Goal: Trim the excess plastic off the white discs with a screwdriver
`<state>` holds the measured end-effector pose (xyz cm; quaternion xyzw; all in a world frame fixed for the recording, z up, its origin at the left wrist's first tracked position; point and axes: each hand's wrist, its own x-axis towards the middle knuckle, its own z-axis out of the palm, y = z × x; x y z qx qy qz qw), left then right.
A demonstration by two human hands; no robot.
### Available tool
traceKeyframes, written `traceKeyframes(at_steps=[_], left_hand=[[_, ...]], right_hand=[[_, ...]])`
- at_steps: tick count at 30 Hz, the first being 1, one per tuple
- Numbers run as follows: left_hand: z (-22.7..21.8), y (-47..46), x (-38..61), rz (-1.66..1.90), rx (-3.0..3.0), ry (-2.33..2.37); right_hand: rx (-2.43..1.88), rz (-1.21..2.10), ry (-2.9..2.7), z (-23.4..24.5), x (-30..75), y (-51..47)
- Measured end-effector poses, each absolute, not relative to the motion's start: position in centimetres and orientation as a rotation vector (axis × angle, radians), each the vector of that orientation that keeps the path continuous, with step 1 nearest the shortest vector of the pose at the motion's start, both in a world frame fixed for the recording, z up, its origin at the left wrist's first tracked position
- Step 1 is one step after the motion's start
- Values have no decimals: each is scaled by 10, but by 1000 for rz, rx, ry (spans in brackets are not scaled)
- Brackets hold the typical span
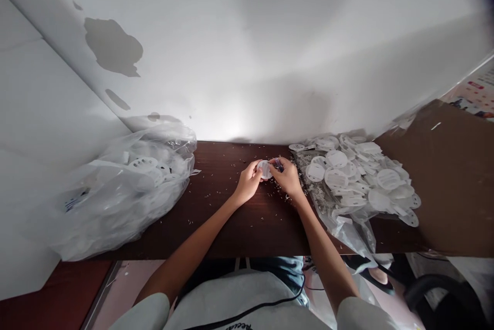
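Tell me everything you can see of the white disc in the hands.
The white disc is round, with a look of translucent plastic; its finer detail is too small to tell. It is held above the dark tabletop, a face toward the camera. The left hand grips its left edge; the right hand meets its right side.

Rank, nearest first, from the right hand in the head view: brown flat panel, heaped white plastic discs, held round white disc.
1. Held disc: at the right hand, leftward.
2. Heaped discs: right side.
3. Brown panel: far right, beyond those discs.
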<state>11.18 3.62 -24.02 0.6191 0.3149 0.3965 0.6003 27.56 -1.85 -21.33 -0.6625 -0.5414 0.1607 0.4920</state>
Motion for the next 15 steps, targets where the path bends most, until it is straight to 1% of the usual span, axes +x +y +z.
traceKeyframes(at_steps=[7,15], left_hand=[[-240,34,111,925,1419,707],[-240,32,110,920,1415,701]], right_hand=[[-1623,346,-1336,-212,273,-20],[-1675,173,-1478,-211,269,-23]])
